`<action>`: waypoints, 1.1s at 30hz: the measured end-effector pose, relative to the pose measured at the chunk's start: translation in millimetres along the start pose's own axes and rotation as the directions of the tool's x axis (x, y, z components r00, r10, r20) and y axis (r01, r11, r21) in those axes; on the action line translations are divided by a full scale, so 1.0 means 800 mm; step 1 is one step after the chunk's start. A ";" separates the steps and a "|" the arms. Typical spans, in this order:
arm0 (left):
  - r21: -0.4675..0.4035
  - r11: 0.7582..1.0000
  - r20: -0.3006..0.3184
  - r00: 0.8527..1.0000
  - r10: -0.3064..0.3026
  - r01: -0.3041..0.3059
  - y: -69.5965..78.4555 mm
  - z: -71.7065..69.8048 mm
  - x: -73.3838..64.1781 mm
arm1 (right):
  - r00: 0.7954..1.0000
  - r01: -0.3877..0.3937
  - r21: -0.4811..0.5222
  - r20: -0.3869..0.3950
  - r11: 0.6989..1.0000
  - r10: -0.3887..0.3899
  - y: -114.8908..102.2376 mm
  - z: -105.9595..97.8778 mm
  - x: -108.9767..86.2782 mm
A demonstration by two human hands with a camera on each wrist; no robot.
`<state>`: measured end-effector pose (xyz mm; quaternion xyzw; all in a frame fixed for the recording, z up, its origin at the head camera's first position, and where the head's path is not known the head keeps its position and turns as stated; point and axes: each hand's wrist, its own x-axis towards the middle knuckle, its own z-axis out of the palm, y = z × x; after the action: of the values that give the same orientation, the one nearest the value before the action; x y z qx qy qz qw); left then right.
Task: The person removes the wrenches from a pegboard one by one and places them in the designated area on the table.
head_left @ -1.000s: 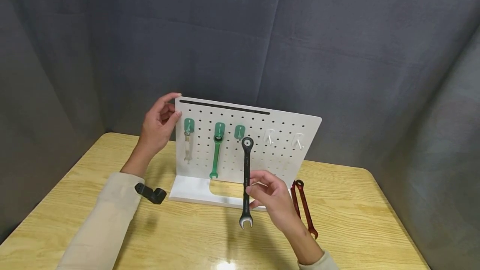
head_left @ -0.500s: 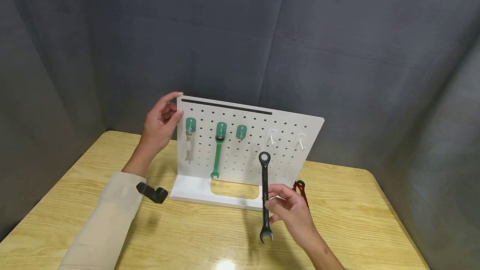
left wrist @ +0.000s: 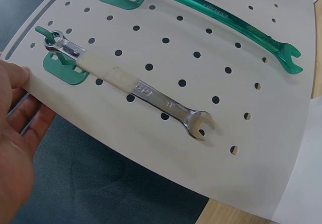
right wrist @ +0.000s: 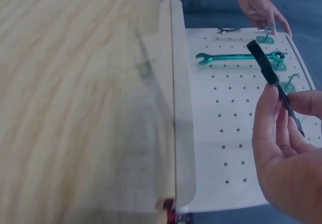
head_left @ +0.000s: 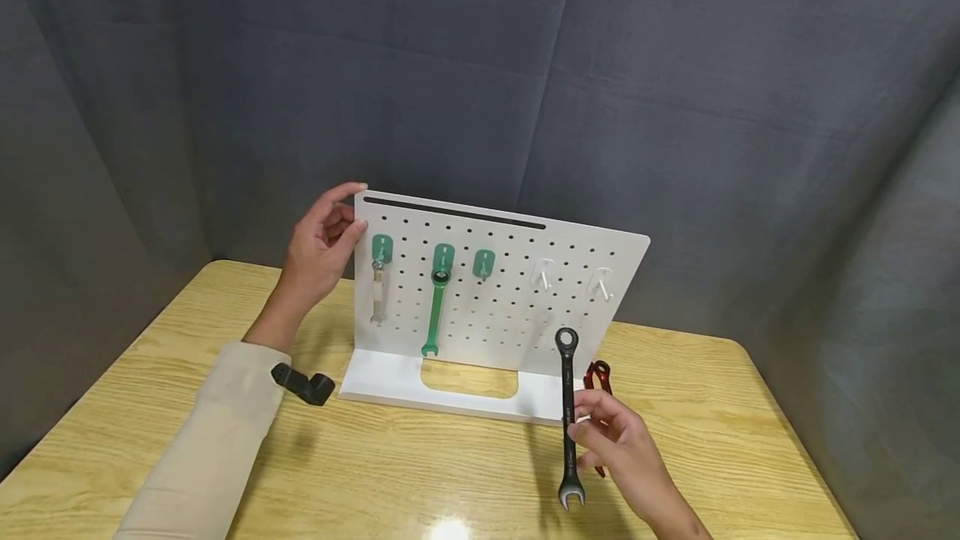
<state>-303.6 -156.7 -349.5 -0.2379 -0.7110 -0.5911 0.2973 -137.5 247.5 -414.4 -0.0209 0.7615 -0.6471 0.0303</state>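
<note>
My left hand (head_left: 318, 244) grips the upper left corner of a white pegboard (head_left: 468, 311), thumb in front and a finger along the top edge. A black combination wrench (head_left: 567, 390) is pinched upright by the thumb and fingers of my right hand (head_left: 622, 448), ring end up, in front of the board's lower right. From the leftmost green hook hangs a silver wrench (left wrist: 161, 101) with a pale wrap round its shank. Beside it a green wrench (head_left: 435, 315) hangs on the second green hook. The third green hook (head_left: 484, 263) and two white hooks (head_left: 543, 275) carry nothing.
Red wrenches (head_left: 603, 377) lie at the board's right side on the wooden table (head_left: 360, 473), partly hidden behind my right hand. The board's white base (head_left: 375, 373) has a cut-out in it. A dark grey curtain (head_left: 450, 65) stands behind. A black mount (head_left: 303, 384) sits on my left sleeve.
My right hand has moved right and down with the black wrench, away from the third green hook and over towards the red wrenches. My left hand keeps its grip on the board's corner.
</note>
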 end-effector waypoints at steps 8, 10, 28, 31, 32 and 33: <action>-0.010 1.000 0.005 1.000 0.001 -0.001 0.003 -0.001 0.000 | 0.997 -0.051 -0.040 -0.061 0.998 0.048 0.013 -0.026 -0.010; -0.006 1.000 0.008 1.000 -0.001 0.001 0.003 -0.001 0.000 | 0.995 -0.066 -0.035 -0.080 0.997 0.063 0.015 -0.033 -0.012; 0.003 1.000 0.012 1.000 0.009 -0.009 0.002 -0.002 -0.001 | 0.976 -0.152 -0.124 -0.173 0.981 0.129 0.035 -0.091 -0.015; -0.006 1.000 0.015 1.000 0.013 -0.013 0.001 -0.002 0.000 | 0.973 -0.172 -0.126 -0.173 0.977 0.149 0.039 -0.099 -0.012; -0.010 1.000 0.015 1.000 0.013 -0.013 0.002 -0.002 0.000 | 0.972 -0.182 -0.126 -0.173 0.975 0.159 0.040 -0.101 -0.010; -0.014 1.000 0.016 1.000 0.014 -0.014 0.001 -0.002 0.000 | 0.969 -0.196 -0.126 -0.176 0.972 0.173 0.040 -0.103 -0.009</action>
<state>-302.5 -157.7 -348.7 -0.2496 -0.7076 -0.5921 0.2940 -136.2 334.2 -432.9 0.1012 0.8042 -0.5851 0.0263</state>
